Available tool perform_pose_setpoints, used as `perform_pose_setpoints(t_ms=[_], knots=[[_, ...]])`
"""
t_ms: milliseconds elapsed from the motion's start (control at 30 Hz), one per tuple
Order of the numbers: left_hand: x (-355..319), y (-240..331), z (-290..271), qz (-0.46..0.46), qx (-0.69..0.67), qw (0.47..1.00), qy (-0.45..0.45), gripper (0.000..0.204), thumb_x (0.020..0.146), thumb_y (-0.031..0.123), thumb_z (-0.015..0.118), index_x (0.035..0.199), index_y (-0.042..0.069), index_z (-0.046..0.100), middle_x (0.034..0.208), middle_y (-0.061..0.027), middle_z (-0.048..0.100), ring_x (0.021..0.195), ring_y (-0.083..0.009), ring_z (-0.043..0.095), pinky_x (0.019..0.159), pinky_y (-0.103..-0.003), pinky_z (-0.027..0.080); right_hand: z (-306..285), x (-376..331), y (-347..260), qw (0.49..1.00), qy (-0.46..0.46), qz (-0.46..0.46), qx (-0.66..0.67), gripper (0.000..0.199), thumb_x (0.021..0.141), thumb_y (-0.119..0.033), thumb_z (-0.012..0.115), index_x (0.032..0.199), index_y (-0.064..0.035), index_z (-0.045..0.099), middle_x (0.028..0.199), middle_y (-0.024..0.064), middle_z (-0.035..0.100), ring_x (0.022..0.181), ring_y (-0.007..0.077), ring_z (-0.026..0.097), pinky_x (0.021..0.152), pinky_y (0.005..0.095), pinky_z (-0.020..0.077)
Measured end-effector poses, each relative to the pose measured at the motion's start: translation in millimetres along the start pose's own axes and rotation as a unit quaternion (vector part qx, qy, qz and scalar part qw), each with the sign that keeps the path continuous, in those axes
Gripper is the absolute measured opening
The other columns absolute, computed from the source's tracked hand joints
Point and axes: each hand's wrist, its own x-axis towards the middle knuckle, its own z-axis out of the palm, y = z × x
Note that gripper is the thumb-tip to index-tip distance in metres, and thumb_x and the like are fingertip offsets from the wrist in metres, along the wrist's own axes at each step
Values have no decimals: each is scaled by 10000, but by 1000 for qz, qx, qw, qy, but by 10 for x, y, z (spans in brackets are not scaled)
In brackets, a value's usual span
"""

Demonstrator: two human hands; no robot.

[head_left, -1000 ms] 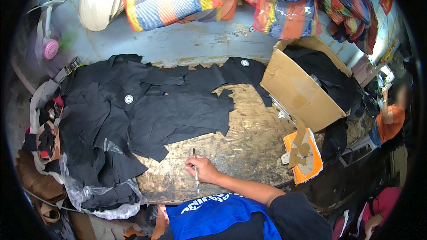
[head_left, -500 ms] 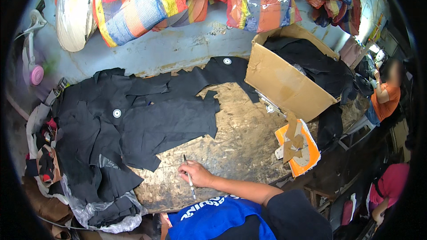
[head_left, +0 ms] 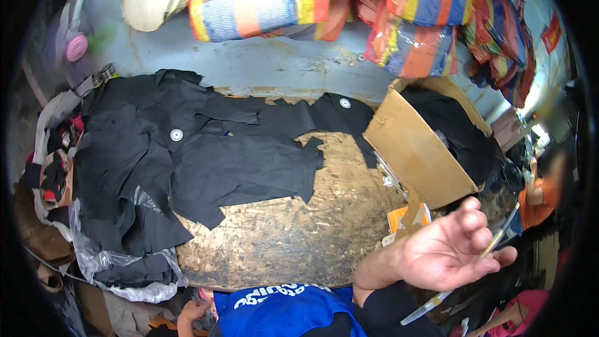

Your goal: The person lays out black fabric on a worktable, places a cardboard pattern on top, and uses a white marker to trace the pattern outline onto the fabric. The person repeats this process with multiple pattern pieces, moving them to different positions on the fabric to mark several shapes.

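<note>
My right hand (head_left: 450, 251) is raised off the table at the lower right, palm turned up. Its fingers pinch a thin, long, pale tool (head_left: 493, 244) that runs down to the lower edge of the view. Black fabric pieces (head_left: 249, 162) lie spread over the left and middle of a worn wooden table (head_left: 293, 243), and my right hand is well to the right of them. My left hand (head_left: 194, 309) shows only partly at the lower edge, beside my blue shirt. I cannot make out its grip.
An open cardboard box (head_left: 419, 153) holding black cloth stands at the right. Two small white discs (head_left: 176, 134) rest on the fabric. Colourful striped bags (head_left: 262, 0) are stacked at the back. A clear plastic bag (head_left: 125, 268) hangs off the table's left corner. A person in orange (head_left: 541, 200) is at the far right.
My right hand has lifted off the table and swung right with the thin tool, turning palm up. The view has tilted slightly.
</note>
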Motion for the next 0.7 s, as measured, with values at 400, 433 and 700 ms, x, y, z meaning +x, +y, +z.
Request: perform_pose_setpoints(t_ms=[400,433,700], knots=[[-888,1990,-455,519,271,798,143,659,781,480,665,1286,96,489,1349,-215,401,1263,-374,352,991,-530,314,-647,-2173,1461,664,-542,344,-384,768,634,-572,739,1189,-74,557,1328,139,514,1317,369,336,1049,602,143],[-745,2184,-401,521,321,765,198,768,758,520,669,1359,115,415,1462,-208,271,1373,-399,193,1040,-614,210,-691,-2254,1463,661,-551,336,-383,778,636,-581,732,1198,-75,552,1332,138,510,1319,368,334,1051,604,144],[190,3690,71,407,287,806,321,750,857,630,421,1448,186,294,1538,-130,125,1405,-400,23,960,-772,43,-927,-2168,1864,599,-579,322,-450,794,680,-627,667,1248,-90,528,1366,79,482,1337,307,329,1078,591,147]])
